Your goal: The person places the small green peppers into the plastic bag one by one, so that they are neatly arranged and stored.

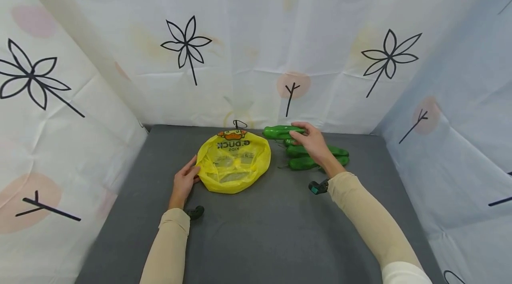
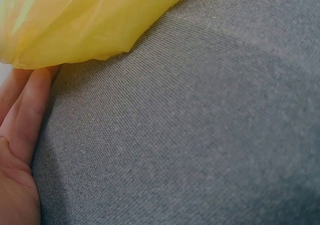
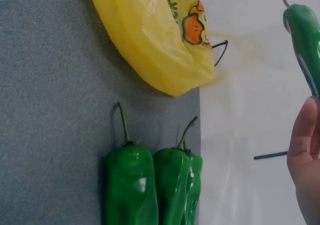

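A yellow plastic bag (image 1: 207, 182) with a duck print sits with its mouth spread open on the grey table. My left hand (image 1: 185, 182) touches the bag's left side; in the left wrist view its straight fingers (image 2: 31, 107) reach the bag's edge, which hides their tips. With fingers and thumb, my right hand (image 1: 314, 142) grips a green pepper (image 1: 276, 132) near one end, above the table and just right of the bag's far rim. In the right wrist view the held pepper (image 3: 305, 40) points its stem away from the hand.
Several more green peppers (image 1: 301, 163) lie side by side on the table (image 1: 256, 239), right of the bag and below my right hand. Patterned white cloth (image 1: 248, 44) stands as a wall behind the table and along both sides.
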A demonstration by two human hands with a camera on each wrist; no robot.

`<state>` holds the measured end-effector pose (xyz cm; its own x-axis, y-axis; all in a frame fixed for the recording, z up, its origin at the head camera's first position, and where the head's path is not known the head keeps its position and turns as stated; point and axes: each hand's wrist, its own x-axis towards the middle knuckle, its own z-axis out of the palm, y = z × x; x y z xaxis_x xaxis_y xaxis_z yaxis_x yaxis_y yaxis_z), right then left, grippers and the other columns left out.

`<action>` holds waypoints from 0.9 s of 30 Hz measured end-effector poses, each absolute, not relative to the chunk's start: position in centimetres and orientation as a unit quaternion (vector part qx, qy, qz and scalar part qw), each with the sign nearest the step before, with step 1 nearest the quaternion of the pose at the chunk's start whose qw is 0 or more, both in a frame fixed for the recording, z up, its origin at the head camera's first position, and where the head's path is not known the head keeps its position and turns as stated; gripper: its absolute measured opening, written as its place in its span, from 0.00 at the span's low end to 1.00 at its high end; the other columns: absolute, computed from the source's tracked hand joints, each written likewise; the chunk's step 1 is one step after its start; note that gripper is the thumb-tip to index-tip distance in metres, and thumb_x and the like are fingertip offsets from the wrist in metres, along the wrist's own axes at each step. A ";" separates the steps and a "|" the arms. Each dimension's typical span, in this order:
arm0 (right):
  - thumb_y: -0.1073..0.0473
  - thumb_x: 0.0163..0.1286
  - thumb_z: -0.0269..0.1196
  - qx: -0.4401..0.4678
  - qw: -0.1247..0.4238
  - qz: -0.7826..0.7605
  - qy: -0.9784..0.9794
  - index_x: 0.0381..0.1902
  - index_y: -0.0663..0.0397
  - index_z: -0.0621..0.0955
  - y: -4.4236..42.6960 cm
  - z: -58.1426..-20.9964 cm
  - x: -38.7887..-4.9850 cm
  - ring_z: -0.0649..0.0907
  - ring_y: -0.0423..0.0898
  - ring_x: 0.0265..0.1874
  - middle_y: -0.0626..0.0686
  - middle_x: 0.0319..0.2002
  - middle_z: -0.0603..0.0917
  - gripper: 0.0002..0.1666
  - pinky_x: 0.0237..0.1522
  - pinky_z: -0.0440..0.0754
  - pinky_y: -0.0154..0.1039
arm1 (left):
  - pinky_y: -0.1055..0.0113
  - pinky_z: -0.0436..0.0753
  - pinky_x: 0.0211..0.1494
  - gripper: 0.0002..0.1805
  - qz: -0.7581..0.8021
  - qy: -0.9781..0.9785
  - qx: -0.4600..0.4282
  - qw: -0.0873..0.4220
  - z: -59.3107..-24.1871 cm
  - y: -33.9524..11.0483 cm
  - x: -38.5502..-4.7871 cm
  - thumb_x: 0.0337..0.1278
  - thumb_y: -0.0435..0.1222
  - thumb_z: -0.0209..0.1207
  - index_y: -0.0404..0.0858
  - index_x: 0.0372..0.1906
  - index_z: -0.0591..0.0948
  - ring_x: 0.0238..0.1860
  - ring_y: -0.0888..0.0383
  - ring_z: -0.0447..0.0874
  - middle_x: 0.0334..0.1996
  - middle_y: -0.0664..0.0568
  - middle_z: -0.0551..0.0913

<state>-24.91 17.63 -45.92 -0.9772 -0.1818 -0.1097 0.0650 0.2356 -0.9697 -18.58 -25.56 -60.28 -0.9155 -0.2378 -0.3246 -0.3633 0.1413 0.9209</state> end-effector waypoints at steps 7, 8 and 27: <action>0.54 0.78 0.60 -0.037 0.114 -0.633 0.765 0.73 0.49 0.72 16.2 -45.9 -25.3 0.80 0.62 0.60 0.54 0.75 0.67 0.28 0.65 0.80 0.54 | 0.80 0.82 0.49 0.30 0.625 0.753 -0.198 0.055 -60.3 -25.4 -18.6 0.72 0.51 0.59 0.67 0.75 0.67 0.61 0.61 0.78 0.71 0.50 0.76; 0.55 0.78 0.60 -0.038 0.116 -0.632 0.765 0.73 0.48 0.72 16.0 -45.9 -25.3 0.80 0.63 0.61 0.54 0.76 0.67 0.28 0.65 0.80 0.54 | 0.80 0.82 0.49 0.30 0.625 0.754 -0.197 0.055 -60.3 -25.4 -18.6 0.72 0.51 0.59 0.66 0.75 0.67 0.61 0.62 0.78 0.71 0.50 0.76; 0.59 0.79 0.58 -0.099 0.128 -0.603 0.781 0.72 0.57 0.71 12.8 -46.1 -26.7 0.81 0.62 0.60 0.60 0.68 0.72 0.26 0.60 0.84 0.46 | 0.80 0.83 0.47 0.29 0.623 0.755 -0.201 0.046 -60.0 -25.3 -18.5 0.74 0.49 0.58 0.65 0.75 0.67 0.52 0.69 0.80 0.68 0.48 0.78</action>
<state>-26.73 12.81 -46.05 -0.9477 -0.3090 -0.0803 -0.0003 0.2524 -0.9676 -18.48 -25.27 -59.98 -0.9147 -0.2467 -0.3201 -0.3612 0.1438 0.9213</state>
